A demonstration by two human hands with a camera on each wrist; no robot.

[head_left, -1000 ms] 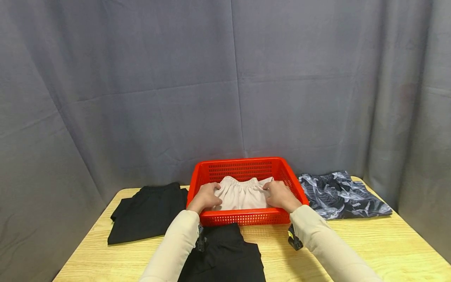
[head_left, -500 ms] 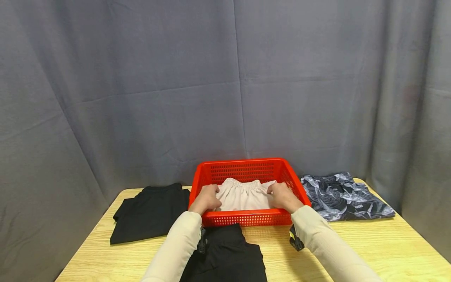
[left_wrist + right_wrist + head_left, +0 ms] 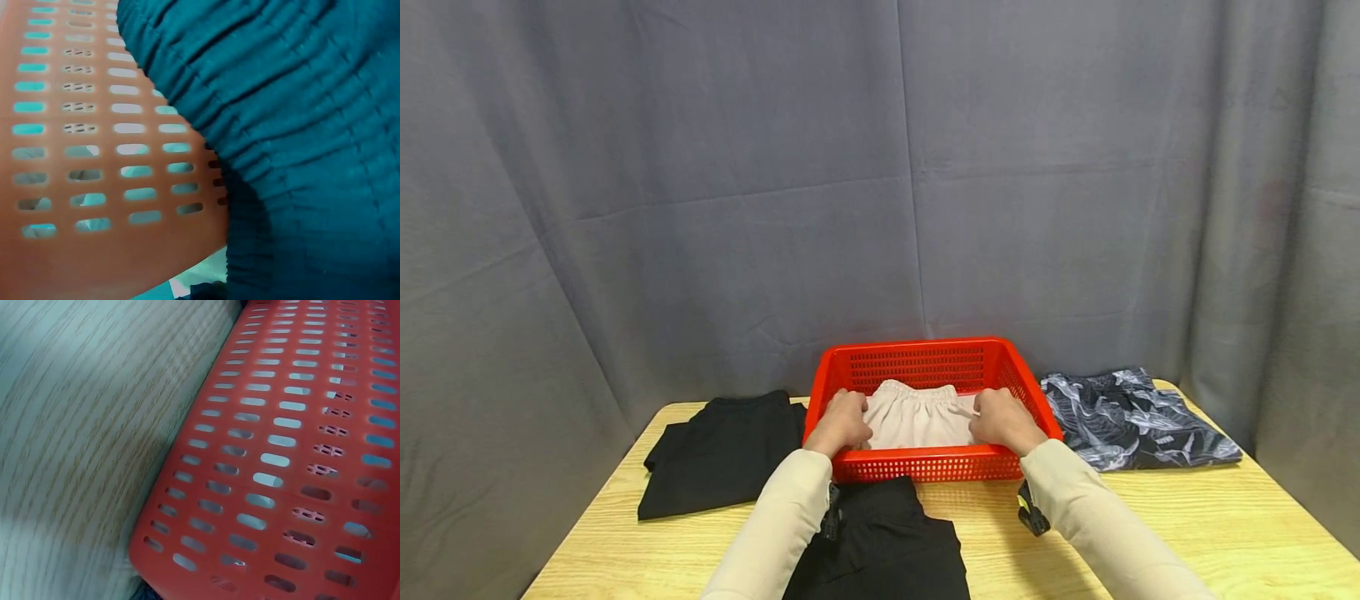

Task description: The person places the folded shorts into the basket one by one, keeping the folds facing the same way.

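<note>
A light wooden bench (image 3: pixel 1225 533) carries four things. A red perforated basket (image 3: pixel 925 467) sits at the centre. At 9 o'clock from it lies a folded black garment (image 3: pixel 718 454); at 3 o'clock, a grey patterned garment (image 3: pixel 1138 421); at 6 o'clock, touching the basket's near wall, another black garment (image 3: pixel 883 546) at the near edge.

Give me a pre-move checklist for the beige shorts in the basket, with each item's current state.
1. Beige shorts inside the red basket: ok.
2. Left hand on the shorts' left edge: ok.
3. Right hand on the right edge: ok.
4. Shorts flat on the basket floor: cannot tell, the near wall hides it.
5. Basket fully on the table: ok.
6. Patterned shorts outside the basket, clear of the hands: ok.
</note>
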